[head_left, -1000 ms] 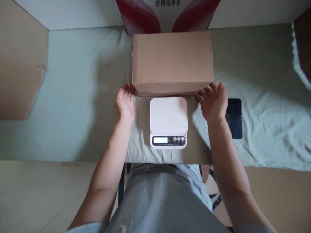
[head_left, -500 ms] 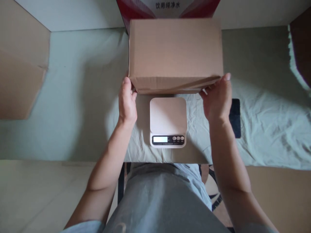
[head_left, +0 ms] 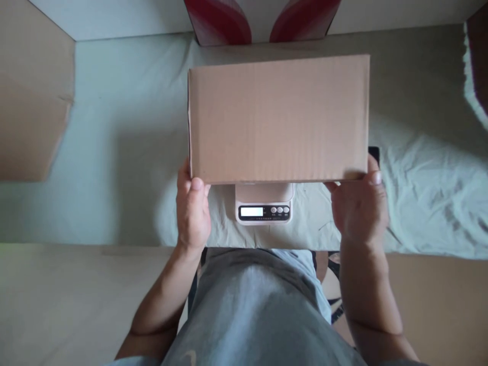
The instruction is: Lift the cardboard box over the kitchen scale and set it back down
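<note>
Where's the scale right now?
In the head view, the scale sits below centre on the green cloth, between the left hand and right hand, partly hidden by the cardboard box they hold.

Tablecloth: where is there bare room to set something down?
Bare tablecloth lies between the left cardboard and the left hand, and right of the right hand. The middle is crowded: the held box partly hides the white scale, and a dark item shows by the right hand.

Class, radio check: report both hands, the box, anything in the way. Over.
Left hand, right hand: gripping cardboard box by near corners. Box: raised, blocking view of white scale's far part. Dark flat object: near right hand, mostly hidden.
</note>
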`<state>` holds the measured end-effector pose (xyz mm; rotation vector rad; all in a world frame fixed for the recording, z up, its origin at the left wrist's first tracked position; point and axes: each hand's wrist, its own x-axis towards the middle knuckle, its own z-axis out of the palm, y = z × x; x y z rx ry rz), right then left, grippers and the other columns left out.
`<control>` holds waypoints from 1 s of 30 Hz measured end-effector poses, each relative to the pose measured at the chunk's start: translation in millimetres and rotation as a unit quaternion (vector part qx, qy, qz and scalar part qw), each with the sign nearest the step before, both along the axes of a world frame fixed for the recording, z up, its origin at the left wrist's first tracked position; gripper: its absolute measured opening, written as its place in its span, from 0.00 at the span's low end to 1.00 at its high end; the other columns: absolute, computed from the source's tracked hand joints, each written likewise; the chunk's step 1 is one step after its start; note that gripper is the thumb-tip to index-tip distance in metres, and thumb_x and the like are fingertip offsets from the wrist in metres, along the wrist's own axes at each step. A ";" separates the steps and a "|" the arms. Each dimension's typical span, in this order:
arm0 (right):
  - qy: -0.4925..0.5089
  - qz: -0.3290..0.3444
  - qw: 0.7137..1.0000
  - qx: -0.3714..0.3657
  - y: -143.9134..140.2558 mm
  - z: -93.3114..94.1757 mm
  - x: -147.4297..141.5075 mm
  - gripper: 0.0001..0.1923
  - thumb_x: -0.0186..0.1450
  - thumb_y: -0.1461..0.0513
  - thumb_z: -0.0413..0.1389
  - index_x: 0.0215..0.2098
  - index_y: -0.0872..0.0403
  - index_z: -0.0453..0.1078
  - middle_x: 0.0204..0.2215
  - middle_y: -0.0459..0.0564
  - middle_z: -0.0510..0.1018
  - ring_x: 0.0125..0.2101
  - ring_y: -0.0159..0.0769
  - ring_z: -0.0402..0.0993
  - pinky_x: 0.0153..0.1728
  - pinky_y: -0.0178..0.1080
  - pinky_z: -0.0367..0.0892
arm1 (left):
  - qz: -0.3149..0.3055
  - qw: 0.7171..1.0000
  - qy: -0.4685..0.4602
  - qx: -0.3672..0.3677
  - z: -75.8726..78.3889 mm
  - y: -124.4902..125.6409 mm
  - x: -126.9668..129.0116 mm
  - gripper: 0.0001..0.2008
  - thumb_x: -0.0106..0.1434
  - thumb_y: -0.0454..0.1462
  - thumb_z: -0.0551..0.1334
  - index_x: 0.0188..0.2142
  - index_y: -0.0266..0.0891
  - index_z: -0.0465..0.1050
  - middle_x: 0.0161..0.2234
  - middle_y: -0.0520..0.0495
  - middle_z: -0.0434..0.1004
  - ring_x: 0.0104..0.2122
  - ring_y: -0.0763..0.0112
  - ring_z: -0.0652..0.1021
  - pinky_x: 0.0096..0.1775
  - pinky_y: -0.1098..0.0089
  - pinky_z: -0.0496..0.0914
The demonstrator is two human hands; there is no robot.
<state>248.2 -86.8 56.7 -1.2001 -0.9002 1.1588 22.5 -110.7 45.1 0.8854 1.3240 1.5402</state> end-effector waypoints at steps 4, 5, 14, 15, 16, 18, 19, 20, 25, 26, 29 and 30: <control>0.006 0.002 1.000 -0.013 -7.6 -6.6 1.3 0.18 0.64 0.46 0.49 0.47 0.40 0.71 0.49 0.44 0.76 0.56 0.43 0.69 0.57 0.52 0.67 | -0.010 1.000 -0.010 -0.003 -3.7 -4.9 -2.4 0.17 0.63 0.50 0.58 0.50 0.54 0.71 0.55 0.50 0.72 0.60 0.60 0.69 0.59 0.57 0.66; 0.007 0.003 1.000 -0.015 -8.8 -8.0 1.7 0.18 0.64 0.46 0.49 0.47 0.40 0.71 0.50 0.44 0.76 0.56 0.43 0.69 0.58 0.52 0.66 | -0.013 1.000 -0.010 -0.003 -4.6 -5.8 -3.0 0.17 0.63 0.50 0.58 0.50 0.54 0.71 0.55 0.50 0.72 0.59 0.60 0.69 0.59 0.57 0.66; 0.020 0.014 0.999 -0.031 -9.8 -13.0 5.4 0.23 0.63 0.42 0.45 0.49 0.38 0.70 0.56 0.43 0.73 0.61 0.46 0.64 0.58 0.54 0.64 | 0.007 1.000 -0.014 -0.003 -12.4 -9.1 -3.8 0.18 0.65 0.53 0.53 0.48 0.54 0.72 0.58 0.54 0.71 0.62 0.62 0.67 0.62 0.57 0.62; 0.026 0.011 0.999 -0.032 -8.9 -13.7 6.7 0.24 0.63 0.42 0.44 0.49 0.38 0.70 0.57 0.43 0.72 0.62 0.46 0.63 0.58 0.55 0.65 | 0.014 1.000 -0.022 0.001 -14.0 -8.5 -4.3 0.19 0.65 0.52 0.52 0.49 0.54 0.72 0.58 0.54 0.71 0.62 0.62 0.67 0.62 0.57 0.61; 0.031 0.008 0.999 -0.034 -8.1 -15.0 8.4 0.24 0.64 0.42 0.43 0.50 0.38 0.70 0.58 0.43 0.71 0.62 0.46 0.63 0.58 0.55 0.65 | 0.021 0.999 -0.028 0.002 -16.2 -7.8 -5.2 0.20 0.66 0.52 0.51 0.51 0.53 0.72 0.59 0.54 0.70 0.62 0.62 0.66 0.63 0.57 0.61; 0.039 0.011 0.998 -0.038 -6.6 -20.0 12.3 0.26 0.64 0.42 0.41 0.50 0.39 0.70 0.58 0.43 0.71 0.63 0.46 0.62 0.57 0.56 0.65 | 0.035 0.999 -0.040 -0.009 -22.7 -6.4 -8.3 0.21 0.65 0.52 0.51 0.52 0.51 0.71 0.59 0.52 0.70 0.62 0.60 0.66 0.62 0.56 0.61; 0.041 0.016 0.998 -0.043 -6.1 -23.5 14.3 0.26 0.65 0.41 0.40 0.50 0.39 0.70 0.58 0.43 0.71 0.62 0.47 0.63 0.57 0.56 0.65 | 0.043 0.998 -0.045 -0.022 -26.8 -5.9 -10.3 0.22 0.64 0.53 0.51 0.51 0.51 0.71 0.58 0.51 0.71 0.62 0.59 0.65 0.62 0.55 0.61; 0.042 0.022 0.998 -0.050 -5.9 -27.2 16.2 0.27 0.64 0.41 0.40 0.50 0.39 0.70 0.57 0.44 0.72 0.62 0.47 0.64 0.57 0.56 0.65 | 0.050 0.997 -0.049 -0.039 -31.2 -5.6 -12.6 0.22 0.63 0.54 0.52 0.50 0.50 0.72 0.57 0.50 0.72 0.62 0.58 0.65 0.61 0.54 0.61; 0.026 0.034 0.996 -0.078 -7.3 -40.4 20.9 0.27 0.63 0.39 0.41 0.45 0.40 0.72 0.52 0.46 0.77 0.58 0.47 0.69 0.55 0.55 0.67 | 0.060 0.992 -0.053 -0.093 -47.1 -6.9 -20.4 0.19 0.58 0.55 0.54 0.39 0.47 0.72 0.48 0.46 0.76 0.58 0.57 0.68 0.56 0.53 0.63; 0.025 0.033 0.996 -0.079 -7.6 -41.1 21.0 0.27 0.63 0.39 0.41 0.45 0.40 0.72 0.52 0.46 0.77 0.58 0.47 0.70 0.55 0.55 0.67 | 0.064 0.992 -0.055 -0.092 -48.1 -7.3 -20.9 0.18 0.58 0.55 0.55 0.37 0.47 0.71 0.46 0.46 0.76 0.57 0.57 0.69 0.56 0.54 0.63; 0.026 0.032 0.996 -0.078 -7.7 -41.3 20.6 0.28 0.63 0.38 0.41 0.44 0.41 0.72 0.51 0.47 0.77 0.57 0.47 0.71 0.54 0.55 0.68 | 0.078 0.991 -0.057 -0.093 -48.8 -7.5 -21.4 0.17 0.58 0.55 0.55 0.33 0.46 0.70 0.43 0.47 0.76 0.54 0.59 0.71 0.53 0.56 0.65; 0.026 0.032 0.996 -0.077 -7.6 -41.4 20.6 0.28 0.63 0.38 0.41 0.44 0.41 0.72 0.52 0.47 0.77 0.56 0.47 0.71 0.54 0.56 0.68 | 0.080 0.991 -0.056 -0.094 -48.9 -7.2 -21.6 0.17 0.58 0.54 0.55 0.32 0.46 0.70 0.43 0.47 0.76 0.53 0.59 0.71 0.53 0.56 0.66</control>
